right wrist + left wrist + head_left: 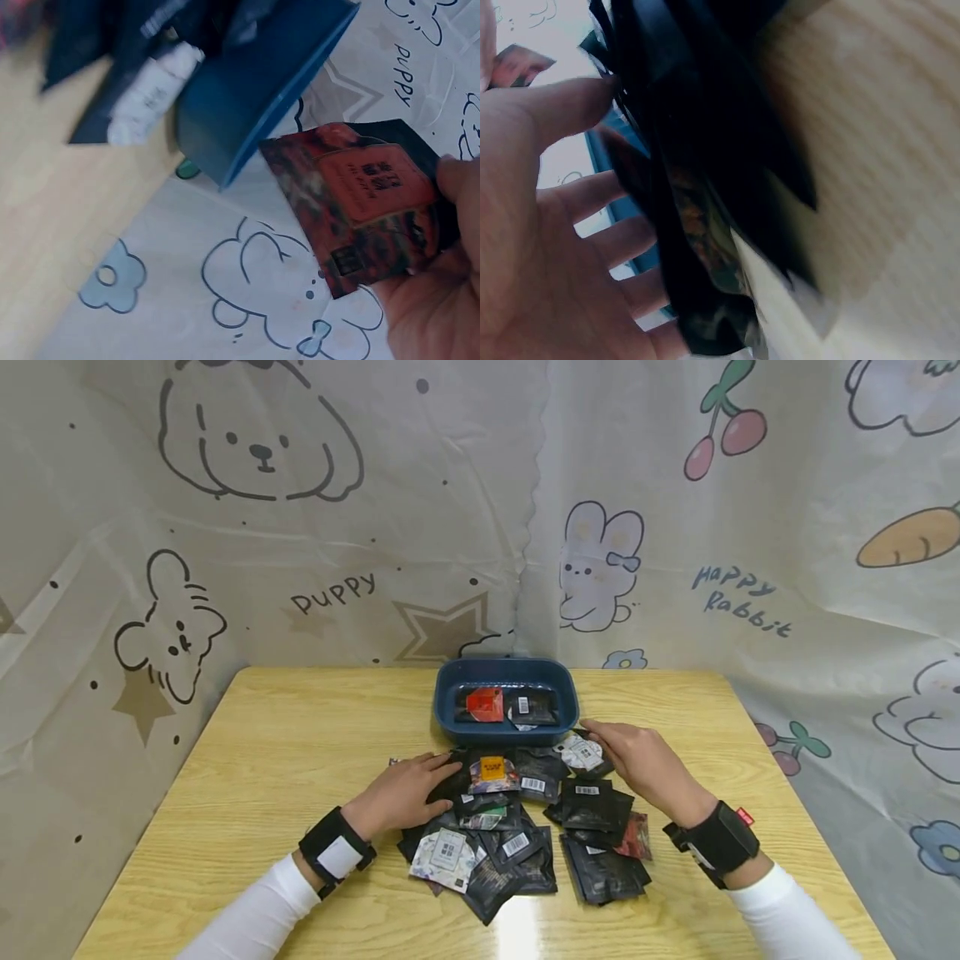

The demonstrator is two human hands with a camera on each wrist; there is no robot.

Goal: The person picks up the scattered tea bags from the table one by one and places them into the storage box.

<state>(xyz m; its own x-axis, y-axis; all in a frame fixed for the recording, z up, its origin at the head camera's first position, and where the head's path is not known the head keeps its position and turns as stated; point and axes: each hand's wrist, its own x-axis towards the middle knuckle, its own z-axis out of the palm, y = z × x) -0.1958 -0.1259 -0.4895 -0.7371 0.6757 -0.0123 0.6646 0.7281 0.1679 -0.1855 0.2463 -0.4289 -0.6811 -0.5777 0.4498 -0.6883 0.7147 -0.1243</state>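
Note:
My left hand lies at the left side of a pile of black foil packets, its fingertips resting on the upper ones. Close up in the left wrist view, its fingers are nearly straight against the dark packets. With thumb and fingers my right hand pinches a flat packet with a red printed label; that packet is hidden in the head view. Just left of the right hand is a white-labelled packet. A blue bin behind the pile contains a red-labelled packet and black ones.
The pile spreads over the wooden table in front of the bin, with a smaller stack at its right. An orange-labelled packet lies near the bin's front wall. A printed curtain hangs behind the table.

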